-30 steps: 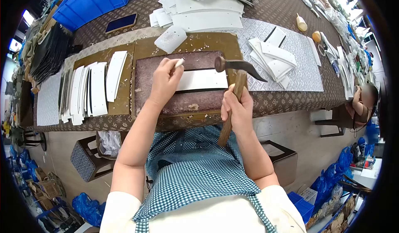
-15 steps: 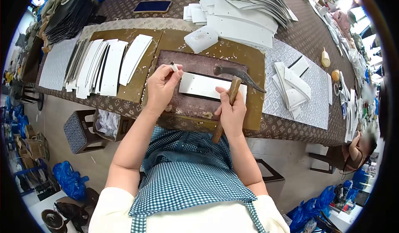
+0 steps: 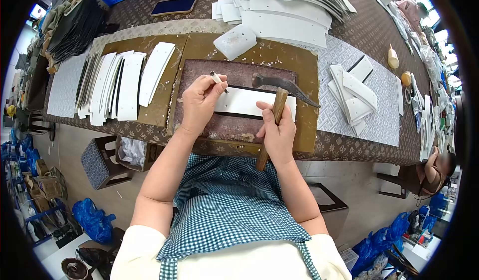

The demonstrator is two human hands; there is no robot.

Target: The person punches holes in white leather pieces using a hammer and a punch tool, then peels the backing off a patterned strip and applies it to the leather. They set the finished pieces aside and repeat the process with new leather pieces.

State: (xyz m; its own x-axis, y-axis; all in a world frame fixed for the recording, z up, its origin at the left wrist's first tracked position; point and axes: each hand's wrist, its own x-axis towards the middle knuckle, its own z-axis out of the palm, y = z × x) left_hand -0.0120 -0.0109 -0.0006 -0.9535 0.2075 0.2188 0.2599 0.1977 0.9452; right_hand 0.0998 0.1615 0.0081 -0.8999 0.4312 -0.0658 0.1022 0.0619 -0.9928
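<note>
My left hand (image 3: 199, 103) pinches a short hole punch (image 3: 216, 78) with a white-wrapped shaft. Its lower tip is over the left end of a white strip piece (image 3: 244, 102); whether it touches cannot be told. A black edge shows along the strip, which lies on a worn reddish-brown pad (image 3: 192, 73). In my right hand (image 3: 279, 133) is a hammer (image 3: 281, 99), gripped by its wooden handle. The hammer's dark curved metal head points away from me, above the pad's right side. My right fingers partly cover the strip's right part.
White strips (image 3: 132, 85) are lined up on the brown board's left side. A translucent white block (image 3: 235, 42) sits behind the pad among small white bits. Loose pieces (image 3: 352, 95) lie at right, stacked sheets (image 3: 284, 25) and a phone (image 3: 173, 6) at the back. Another person sits far right.
My left hand has moved slightly right and down, bringing the punch tip over the strip's left end. My right hand still grips the hammer in nearly the same place. The view has shifted slightly.
</note>
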